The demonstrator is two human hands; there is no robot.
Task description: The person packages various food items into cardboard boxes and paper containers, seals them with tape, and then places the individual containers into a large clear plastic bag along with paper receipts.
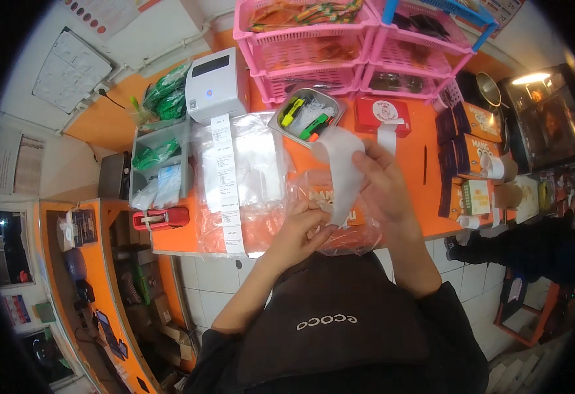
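A curled white receipt strip (345, 167) hangs between my hands, its upper end bent over. My right hand (383, 180) is closed on the strip's right edge, thumb and fingers pinching the paper. Lower and to the left, my left hand (304, 228) is closed with the thumb pressed to the fingers at the strip's lower end. Right beneath both hands lies a clear plastic bag (353, 244) with an orange box in it, partly hidden by the paper and fingers. To the left, a long printed receipt (225, 177) lies over a stack of clear plastic bags (261, 164).
Behind my hands stand a metal tray (314, 98) of highlighters, a red box (379, 108) and pink shelf baskets (307, 59). A white printer (216, 85), a grey organizer (186, 157) and a red stapler (161, 218) are at left. Stacked boxes (474, 154) and a black pen (425, 164) are at right.
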